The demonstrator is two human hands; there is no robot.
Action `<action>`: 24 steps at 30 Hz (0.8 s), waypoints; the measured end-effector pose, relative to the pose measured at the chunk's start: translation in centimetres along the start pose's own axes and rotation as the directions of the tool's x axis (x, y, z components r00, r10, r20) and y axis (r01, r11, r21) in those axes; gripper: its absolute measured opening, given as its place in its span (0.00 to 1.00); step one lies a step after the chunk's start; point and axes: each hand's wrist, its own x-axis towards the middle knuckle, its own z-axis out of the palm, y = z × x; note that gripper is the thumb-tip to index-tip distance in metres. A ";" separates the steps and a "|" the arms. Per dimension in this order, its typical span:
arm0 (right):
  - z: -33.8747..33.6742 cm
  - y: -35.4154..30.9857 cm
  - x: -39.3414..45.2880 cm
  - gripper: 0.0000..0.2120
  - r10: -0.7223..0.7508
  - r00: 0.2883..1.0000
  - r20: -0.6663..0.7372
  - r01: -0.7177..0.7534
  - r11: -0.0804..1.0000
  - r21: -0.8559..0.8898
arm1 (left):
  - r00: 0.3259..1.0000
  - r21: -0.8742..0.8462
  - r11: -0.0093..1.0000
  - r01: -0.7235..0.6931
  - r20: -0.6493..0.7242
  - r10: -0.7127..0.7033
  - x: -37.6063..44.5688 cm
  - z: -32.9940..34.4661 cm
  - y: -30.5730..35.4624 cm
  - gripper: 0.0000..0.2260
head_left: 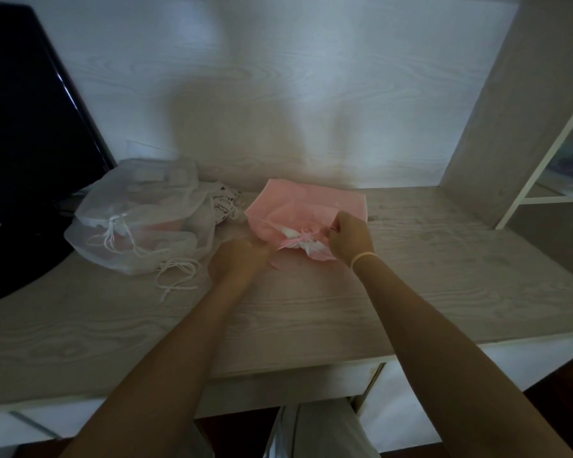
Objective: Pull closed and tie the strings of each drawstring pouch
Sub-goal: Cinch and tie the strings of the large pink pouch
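A pink drawstring pouch point(298, 206) lies at the centre of the frame on a pale wood-grain table point(411, 285), its gathered mouth turned toward the person. The right hand point(349, 239), a light band at its wrist, pinches the pink strings point(300, 239) at the right of the bunched opening, fingers curled tight on them. The left hand point(237, 262) sits just lower left of the mouth, fingers curled; whether its grip holds a string end cannot be told through the blur. White lining shows at the puckered opening between the two hands. At centre left, a heap of sheer white mesh pouches point(139, 219) rests with white cords point(176, 276) trailing across the table, a small patterned pouch point(225, 203) tucked behind. A dark screen point(30, 127) fills the upper left. No brand, label or writing can be read anywhere.
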 end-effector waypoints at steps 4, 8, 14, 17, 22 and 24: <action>-0.2 0.6 0.2 0.13 -0.018 0.992 0.124 0.020 1.000 -0.015 | 0.997 0.075 0.994 -0.079 0.019 0.078 0.5 -0.7 0.3 0.23; -1.8 1.6 0.7 0.17 0.032 0.988 0.152 -0.073 0.959 0.275 | 0.978 -0.086 0.984 -0.157 -0.151 0.143 -0.2 -1.4 1.3 0.17; -0.1 4.8 3.0 0.41 0.485 0.858 0.168 -0.505 0.735 0.453 | 0.839 0.315 0.786 -0.532 0.072 0.539 0.5 0.8 5.6 0.18; -0.4 4.8 3.1 0.14 0.488 0.823 0.289 -0.542 0.523 0.658 | 0.773 0.320 0.712 -0.625 0.381 0.507 0.0 2.1 6.9 0.20; -3.4 1.5 4.1 0.09 0.199 0.833 0.517 -0.552 0.371 0.747 | 0.769 0.075 0.787 -0.612 0.287 0.571 -0.4 1.4 6.7 0.12; -5.1 -1.1 4.9 0.14 0.068 0.888 0.455 -0.453 0.306 0.837 | 0.827 -0.138 0.832 -0.538 0.106 0.552 -0.4 0.1 6.8 0.08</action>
